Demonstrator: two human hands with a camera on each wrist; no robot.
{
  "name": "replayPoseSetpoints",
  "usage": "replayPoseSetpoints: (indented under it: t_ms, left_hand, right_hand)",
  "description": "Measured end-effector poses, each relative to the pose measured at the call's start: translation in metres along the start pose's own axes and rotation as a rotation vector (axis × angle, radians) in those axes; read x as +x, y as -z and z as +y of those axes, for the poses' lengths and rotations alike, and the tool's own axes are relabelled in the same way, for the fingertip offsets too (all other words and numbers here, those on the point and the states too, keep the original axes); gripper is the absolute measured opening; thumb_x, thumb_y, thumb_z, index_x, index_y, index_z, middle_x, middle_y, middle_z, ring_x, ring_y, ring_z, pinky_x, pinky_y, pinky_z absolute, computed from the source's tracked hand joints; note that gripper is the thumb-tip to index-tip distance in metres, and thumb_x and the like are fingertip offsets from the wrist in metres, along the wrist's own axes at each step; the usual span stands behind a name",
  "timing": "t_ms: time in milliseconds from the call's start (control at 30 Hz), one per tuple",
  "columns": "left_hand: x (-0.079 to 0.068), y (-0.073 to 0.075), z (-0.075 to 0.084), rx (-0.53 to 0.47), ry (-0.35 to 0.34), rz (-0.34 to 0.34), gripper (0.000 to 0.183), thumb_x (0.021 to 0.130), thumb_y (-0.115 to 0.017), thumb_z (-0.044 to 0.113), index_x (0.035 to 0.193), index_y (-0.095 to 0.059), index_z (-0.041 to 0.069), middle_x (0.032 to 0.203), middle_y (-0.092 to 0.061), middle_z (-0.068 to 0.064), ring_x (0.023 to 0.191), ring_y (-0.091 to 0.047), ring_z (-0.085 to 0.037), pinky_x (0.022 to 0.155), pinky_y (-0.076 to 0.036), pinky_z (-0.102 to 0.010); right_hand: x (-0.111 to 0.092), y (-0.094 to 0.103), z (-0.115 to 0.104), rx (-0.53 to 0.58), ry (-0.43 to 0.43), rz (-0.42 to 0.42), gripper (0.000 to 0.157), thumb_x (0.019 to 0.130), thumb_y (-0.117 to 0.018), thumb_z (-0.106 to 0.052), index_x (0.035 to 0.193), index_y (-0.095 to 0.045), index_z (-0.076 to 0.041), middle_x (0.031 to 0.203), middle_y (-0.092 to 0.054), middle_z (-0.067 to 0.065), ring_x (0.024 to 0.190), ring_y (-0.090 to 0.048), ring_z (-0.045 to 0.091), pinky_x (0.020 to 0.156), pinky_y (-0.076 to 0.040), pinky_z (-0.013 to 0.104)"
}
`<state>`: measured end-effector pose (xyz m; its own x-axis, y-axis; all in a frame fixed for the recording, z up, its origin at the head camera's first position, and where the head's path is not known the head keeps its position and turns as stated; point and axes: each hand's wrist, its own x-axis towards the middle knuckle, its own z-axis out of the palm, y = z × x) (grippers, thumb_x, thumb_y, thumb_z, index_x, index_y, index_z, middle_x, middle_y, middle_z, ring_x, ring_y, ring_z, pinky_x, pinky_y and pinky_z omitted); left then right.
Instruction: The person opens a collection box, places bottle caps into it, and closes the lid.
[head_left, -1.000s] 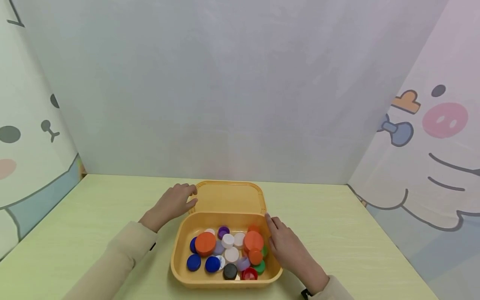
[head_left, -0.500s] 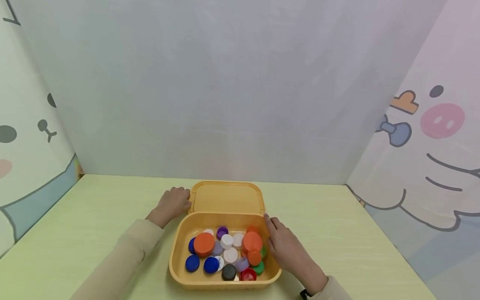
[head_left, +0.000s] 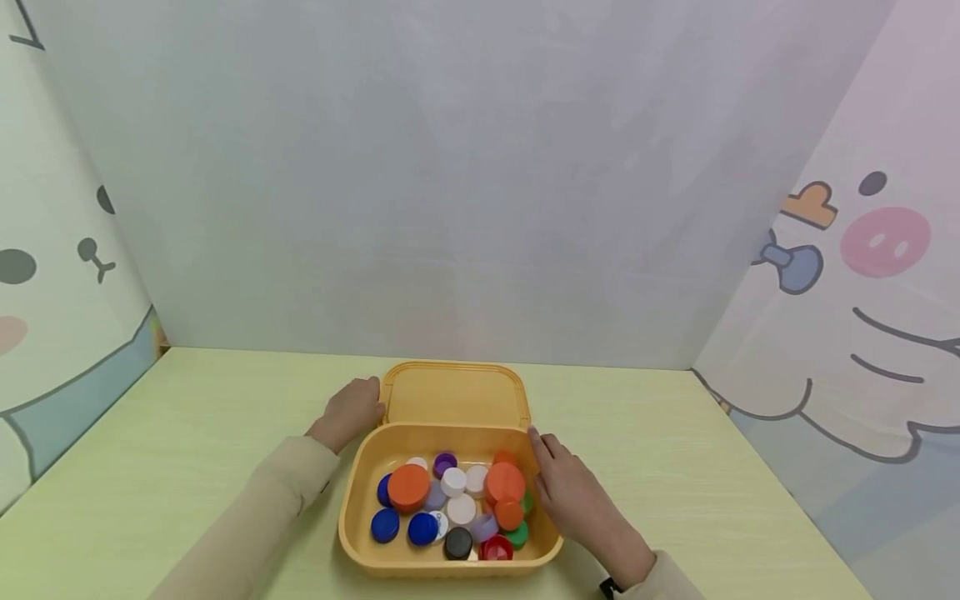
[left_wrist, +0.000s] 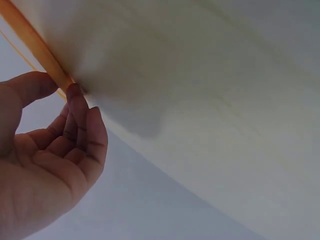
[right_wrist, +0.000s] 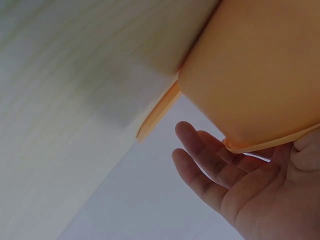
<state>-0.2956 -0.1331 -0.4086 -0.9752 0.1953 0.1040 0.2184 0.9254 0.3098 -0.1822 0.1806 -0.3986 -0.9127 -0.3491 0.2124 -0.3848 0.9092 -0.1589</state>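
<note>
A yellow plastic box (head_left: 352, 533) filled with loose bottle caps stands on the table. Its matching lid (head_left: 455, 396) lies flat behind it. My left hand (head_left: 352, 412) is at the lid's left edge; in the left wrist view, thumb and fingertips pinch the lid's rim (left_wrist: 42, 55). My right hand (head_left: 581, 500) rests along the box's right rim, with one finger reaching the back right corner. In the right wrist view its fingers (right_wrist: 200, 150) extend loosely beside the box wall (right_wrist: 250, 75), not curled round it.
Inside the box are orange caps (head_left: 408, 488), blue caps (head_left: 385, 526), white caps (head_left: 461, 510), a black cap (head_left: 458, 543), a red cap (head_left: 497, 549) and green ones. The pale table (head_left: 675, 458) meets a grey curtain (head_left: 450, 183) behind; cartoon-printed sheets (head_left: 862, 333) flank it.
My left hand has closed in on the lid's left edge, its fingers going from spread above the edge to pinching it. The right hand stays on the box rim.
</note>
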Motion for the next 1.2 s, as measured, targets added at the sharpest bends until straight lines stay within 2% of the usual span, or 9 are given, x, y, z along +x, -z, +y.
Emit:
replayPoseSetpoints:
  t_ms: [200, 433, 700, 933, 1067, 1200]
  left_hand:
    - [0.0002, -0.0016, 0.0037, -0.090, 0.076, -0.021, 0.004, 0.080, -0.047, 0.002, 0.078, -0.048, -0.002, 0.065, -0.048, -0.011, 0.054, -0.042, -0.020, 0.046, -0.034, -0.030]
    - [-0.0005, -0.0011, 0.0070, -0.149, 0.100, 0.006, 0.005, 0.078, -0.044, -0.002, 0.076, -0.048, -0.003, 0.065, -0.046, -0.011, 0.054, -0.040, -0.020, 0.046, -0.033, -0.029]
    - [0.0016, 0.0024, 0.0077, -0.233, 0.150, -0.015, 0.004, 0.076, -0.044, 0.000, 0.079, -0.046, -0.002, 0.066, -0.041, -0.009, 0.055, -0.039, -0.020, 0.046, -0.031, -0.027]
    - [0.0028, 0.0067, 0.0078, -0.270, 0.127, -0.015, 0.006, 0.076, -0.047, 0.002, 0.073, -0.042, 0.001, 0.062, -0.034, -0.005, 0.053, -0.033, -0.016, 0.046, -0.028, -0.025]
    - [0.0053, 0.0076, 0.0079, -0.299, 0.105, -0.009, 0.020, 0.075, -0.044, -0.003, 0.062, -0.033, 0.009, 0.058, -0.027, -0.001, 0.050, -0.026, -0.012, 0.045, -0.023, -0.021]
    - [0.0087, 0.0082, 0.0060, -0.340, 0.095, -0.033, 0.032, 0.074, -0.040, -0.007, 0.054, -0.026, 0.014, 0.050, -0.020, 0.003, 0.045, -0.019, -0.008, 0.043, -0.021, -0.019]
  right_hand:
    - [-0.0002, -0.0003, 0.0001, 0.000, -0.001, 0.000, 0.050, 0.089, -0.049, -0.011, 0.137, -0.037, 0.000, 0.118, -0.051, 0.010, 0.088, -0.052, 0.017, 0.082, -0.050, 0.036]
    - [-0.0002, 0.0008, 0.0004, -0.001, 0.000, 0.004, 0.050, 0.089, -0.049, -0.010, 0.137, -0.038, 0.000, 0.117, -0.051, 0.010, 0.086, -0.051, 0.017, 0.082, -0.050, 0.037]
    - [0.0002, 0.0003, 0.0002, -0.024, 0.014, 0.010, 0.049, 0.089, -0.048, -0.011, 0.136, -0.039, 0.000, 0.115, -0.052, 0.008, 0.084, -0.051, 0.015, 0.079, -0.050, 0.035]
    - [0.0005, 0.0013, 0.0000, -0.066, 0.036, 0.039, 0.048, 0.087, -0.050, -0.010, 0.134, -0.043, 0.000, 0.112, -0.054, 0.007, 0.081, -0.053, 0.015, 0.075, -0.051, 0.034]
    - [0.0016, 0.0032, 0.0008, -0.084, 0.055, 0.055, 0.048, 0.085, -0.052, -0.008, 0.132, -0.045, 0.000, 0.110, -0.056, 0.008, 0.083, -0.056, 0.017, 0.074, -0.052, 0.034]
    - [0.0034, 0.0070, 0.0015, -0.084, 0.059, 0.026, 0.048, 0.084, -0.054, -0.007, 0.131, -0.046, 0.000, 0.111, -0.057, 0.009, 0.086, -0.057, 0.019, 0.073, -0.052, 0.034]
